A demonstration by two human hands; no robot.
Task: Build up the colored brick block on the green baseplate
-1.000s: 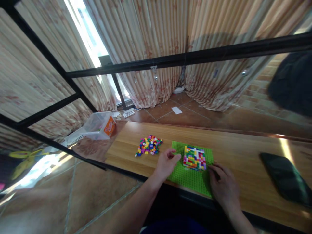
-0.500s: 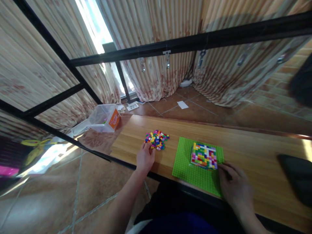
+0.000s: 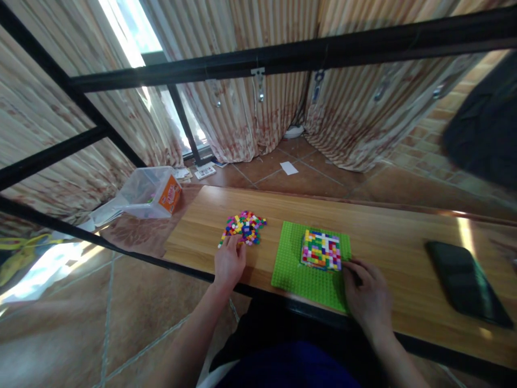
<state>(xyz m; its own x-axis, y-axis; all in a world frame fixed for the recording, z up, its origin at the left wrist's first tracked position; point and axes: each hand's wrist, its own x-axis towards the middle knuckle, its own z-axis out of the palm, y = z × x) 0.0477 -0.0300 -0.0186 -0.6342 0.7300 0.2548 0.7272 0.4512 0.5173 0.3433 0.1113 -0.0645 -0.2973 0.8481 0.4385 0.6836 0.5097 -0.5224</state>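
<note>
My left hand [image 3: 229, 264] is at the near side of a loose pile of small coloured toy bricks [image 3: 247, 225]. Its fingers are bent and drawn together, and the tips are over the bricks; whatever they pinch is hidden. On a green studded baseplate [image 3: 288, 269] stands a low block built of many-coloured bricks [image 3: 322, 249], its top a patchwork of colours with a white cross-like part. My right hand [image 3: 368, 291] rests over the plate's right edge, fingers curled and tips close to the block's near right corner. I cannot make out what they hold.
The wooden table [image 3: 396, 242] carries a dark phone-like slab [image 3: 466, 283] at the right. A clear plastic box [image 3: 141, 191] with an orange label stands beyond its left end. A black metal bar [image 3: 242, 64] crosses in front of the curtains. White paper [image 3: 288, 168] lies on the floor.
The view has swung right, so everything sits farther left and more of the dark slab shows. My left hand's fingers reach slightly farther over the pile. My right hand stays by the block's corner.
</note>
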